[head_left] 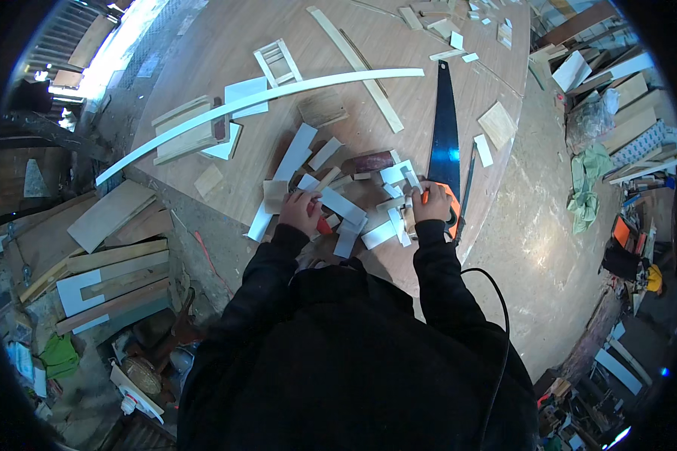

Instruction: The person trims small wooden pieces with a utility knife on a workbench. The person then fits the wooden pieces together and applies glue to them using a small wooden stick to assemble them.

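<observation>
Wooden table (414, 45), offcuts (344, 205) heaped at its near edge, left hand (299, 211) and right hand (432, 203) among them, cannot tell either grip, saw (444, 139) beside the right, bare floor (534, 233), scrap wood (113, 216) around.

This woodworking workshop shows 1 handsaw (444, 143) and wooden offcuts (344, 204).

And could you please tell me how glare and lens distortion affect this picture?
In the head view, daylight burns out the upper left; the saw has a bluish glint on its blade; the floor glares at right; the long strip looks bowed, perhaps partly from the fisheye lens; the corners fall to black.
</observation>
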A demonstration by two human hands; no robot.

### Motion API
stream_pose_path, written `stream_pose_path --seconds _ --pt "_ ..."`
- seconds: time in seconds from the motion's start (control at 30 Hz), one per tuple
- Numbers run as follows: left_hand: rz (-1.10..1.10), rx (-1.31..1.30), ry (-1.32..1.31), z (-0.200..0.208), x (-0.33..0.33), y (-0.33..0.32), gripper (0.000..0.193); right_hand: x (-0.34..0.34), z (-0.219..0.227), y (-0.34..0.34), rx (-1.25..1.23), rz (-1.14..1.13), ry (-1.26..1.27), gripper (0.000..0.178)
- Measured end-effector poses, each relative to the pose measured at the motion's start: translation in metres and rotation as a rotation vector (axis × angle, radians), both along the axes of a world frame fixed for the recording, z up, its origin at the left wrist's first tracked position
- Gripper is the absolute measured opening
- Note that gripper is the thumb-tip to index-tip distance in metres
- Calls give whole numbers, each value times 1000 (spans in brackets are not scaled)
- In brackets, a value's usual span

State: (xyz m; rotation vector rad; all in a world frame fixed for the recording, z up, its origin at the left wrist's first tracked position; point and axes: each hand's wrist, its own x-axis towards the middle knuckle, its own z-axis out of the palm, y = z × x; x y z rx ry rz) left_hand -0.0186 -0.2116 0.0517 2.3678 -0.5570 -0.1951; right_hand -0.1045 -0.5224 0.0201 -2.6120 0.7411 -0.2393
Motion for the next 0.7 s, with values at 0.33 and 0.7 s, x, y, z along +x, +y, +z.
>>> stream_pose_path --seconds 0.33,0.7 --pt "-178 626 -88 -8 22 -66 30 21 17 45 -199 123 103 31" --pt "-220 547 157 -28 16 -78 26 21 0 47 -194 153 94 21"
